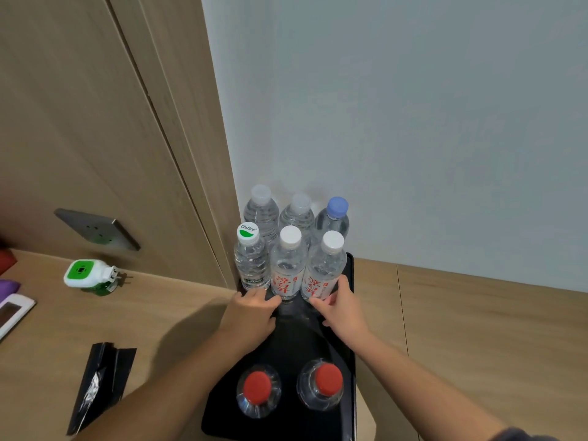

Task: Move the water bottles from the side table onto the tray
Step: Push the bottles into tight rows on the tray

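Both forearms are bare; a dark sleeve edge (521, 436) shows on the right arm at the lower frame corner

We see soft, even indoor light, a faint arm shadow on the table (178, 332), mild blur, and bowed wide-angle edges.

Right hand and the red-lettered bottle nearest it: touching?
Touching. The head view shows the right hand with its fingers wrapped against the base of the rightmost red-lettered bottle; no gap shows.
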